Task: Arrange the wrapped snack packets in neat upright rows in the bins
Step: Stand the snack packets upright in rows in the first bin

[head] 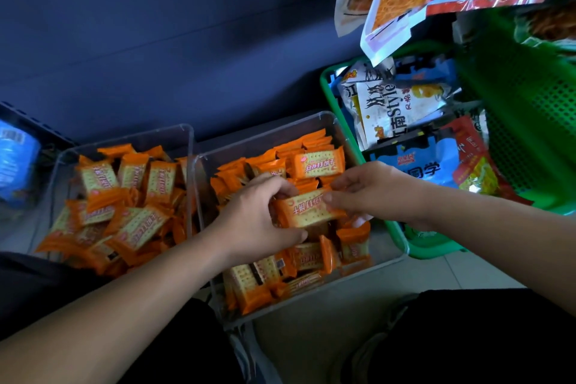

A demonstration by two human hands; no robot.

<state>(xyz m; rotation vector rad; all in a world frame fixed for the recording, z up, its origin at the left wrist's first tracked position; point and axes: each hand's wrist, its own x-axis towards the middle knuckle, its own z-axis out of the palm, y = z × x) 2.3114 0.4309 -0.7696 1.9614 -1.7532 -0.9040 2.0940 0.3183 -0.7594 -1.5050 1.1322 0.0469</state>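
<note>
Pinching the cracker packet (307, 210) at both ends, the left hand (258, 215) and right hand (371, 193) should stand it straight beside the clear bin's (385, 248) twelve o'clock row (299, 150).

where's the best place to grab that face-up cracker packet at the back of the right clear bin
Probably pinch the cracker packet across its two long edges, coming from above. It sits face up on top of the pile in the right clear bin, uncovered, with its orange crimped ends pointing sideways.

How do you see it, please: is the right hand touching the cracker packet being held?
Touching: the head view shows the right hand pinching one end of the cracker packet.
</note>
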